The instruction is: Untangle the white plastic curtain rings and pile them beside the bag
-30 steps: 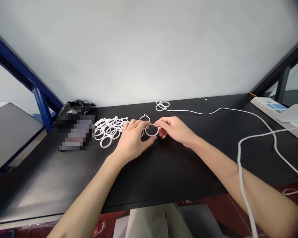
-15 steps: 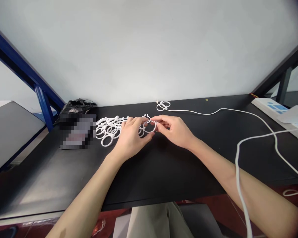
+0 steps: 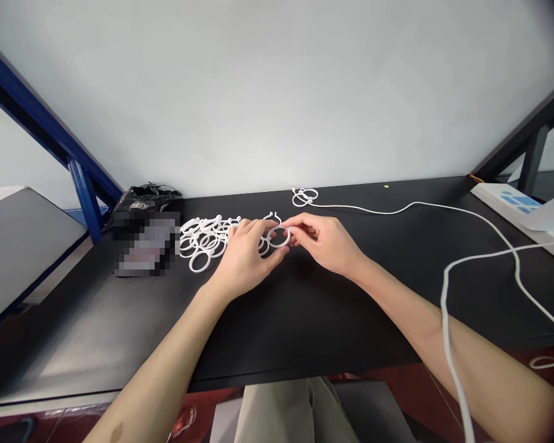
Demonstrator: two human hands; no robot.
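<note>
Both my hands meet over the black table and pinch one white plastic ring between them. My left hand grips the ring's left side with thumb and fingers. On the right side, my right hand pinches it at the fingertips. A heap of several more white rings lies just left of my left hand. Another ring, open at the top, lies just behind the held one.
A black bag sits at the back left beside a blurred-out patch. A white cord runs from a small coil at the back across to the right. A white power strip lies at the far right.
The ring was lifted a little and drawn toward the back, with both hands closing in on it. The view shifted slightly.
</note>
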